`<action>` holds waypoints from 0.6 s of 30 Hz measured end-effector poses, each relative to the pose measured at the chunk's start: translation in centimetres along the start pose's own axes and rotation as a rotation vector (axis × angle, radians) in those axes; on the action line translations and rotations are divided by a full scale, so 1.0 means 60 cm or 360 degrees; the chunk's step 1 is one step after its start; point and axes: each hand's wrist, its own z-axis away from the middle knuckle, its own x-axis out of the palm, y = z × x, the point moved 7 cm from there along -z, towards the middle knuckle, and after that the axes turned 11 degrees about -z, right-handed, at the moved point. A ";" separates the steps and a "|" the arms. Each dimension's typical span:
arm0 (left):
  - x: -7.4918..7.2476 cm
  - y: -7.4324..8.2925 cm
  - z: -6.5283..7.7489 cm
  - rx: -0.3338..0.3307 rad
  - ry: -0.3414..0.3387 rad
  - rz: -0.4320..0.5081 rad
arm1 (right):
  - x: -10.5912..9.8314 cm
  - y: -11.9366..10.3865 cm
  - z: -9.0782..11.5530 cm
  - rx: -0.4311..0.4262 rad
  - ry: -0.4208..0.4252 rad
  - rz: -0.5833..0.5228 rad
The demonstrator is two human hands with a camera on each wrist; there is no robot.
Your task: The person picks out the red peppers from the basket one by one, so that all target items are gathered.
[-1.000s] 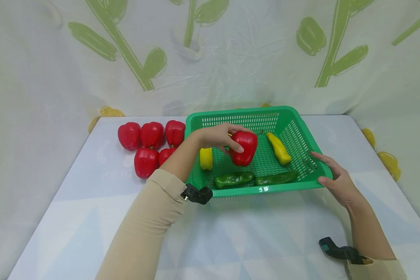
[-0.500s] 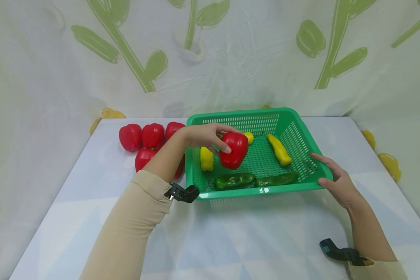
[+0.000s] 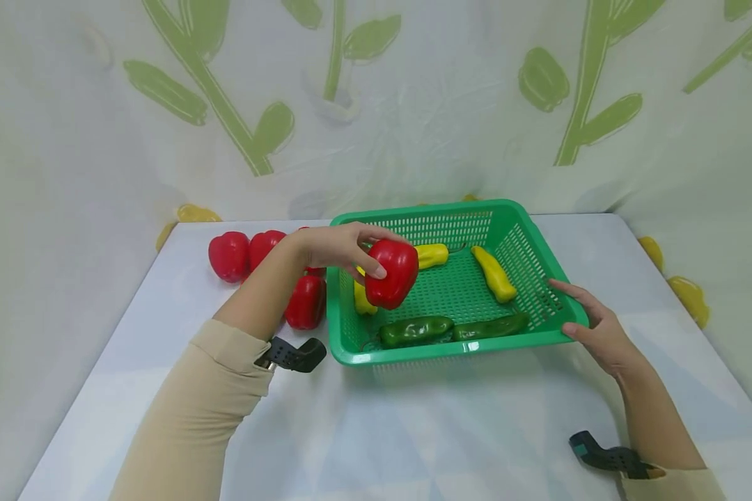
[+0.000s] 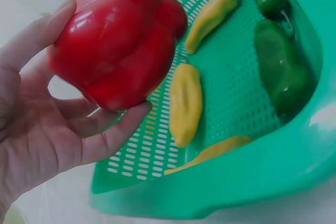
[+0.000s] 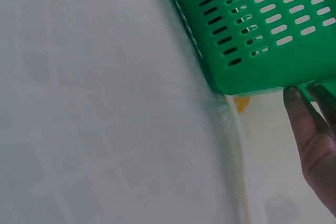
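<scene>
My left hand [image 3: 347, 252] holds a red bell pepper [image 3: 391, 274] above the left part of a green plastic basket [image 3: 457, 350]. Thumb and fingers lie around the pepper's sides in the left wrist view. At the basket's front right corner, my right hand [image 3: 601, 330] grips the rim, fingertips over the edge. Inside lie several long yellow peppers, one [image 3: 494, 274] to the right and another [image 3: 432, 256] at the back. Two green peppers [image 3: 416, 330] rest along the front wall. The held pepper partly hides the leftmost yellow pepper [image 3: 363, 299].
Left of the basket, several more red bell peppers [image 3: 229, 257] stand on the white-and-blue patterned table [image 3: 157, 334], partly hidden by my left forearm. A white curtain [image 3: 426, 125] with green leaf prints hangs behind the table. A black camera strap is on each wrist.
My left hand has moved left with the red bell pepper, from over the basket's middle to over its left part. My right hand and the basket have stayed in place.
</scene>
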 end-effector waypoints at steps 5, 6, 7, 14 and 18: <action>-0.006 -0.004 0.021 -0.0013 0.0001 -0.0093 | 0.002 -0.002 -0.003 -0.0019 -0.0019 -0.0033; -0.007 -0.005 0.026 -0.0019 -0.0007 -0.0110 | 0.002 -0.003 -0.003 -0.0023 -0.0020 -0.0036; -0.009 -0.007 0.030 -0.0025 -0.0015 -0.0124 | 0.001 -0.003 -0.003 -0.0025 -0.0020 -0.0040; -0.021 -0.033 0.068 -0.0075 -0.0006 -0.0119 | -0.004 -0.001 0.000 -0.0001 0.0023 -0.0016; -0.030 -0.062 0.094 -0.0142 0.0061 -0.0114 | -0.004 0.003 -0.001 0.0014 0.0020 -0.0038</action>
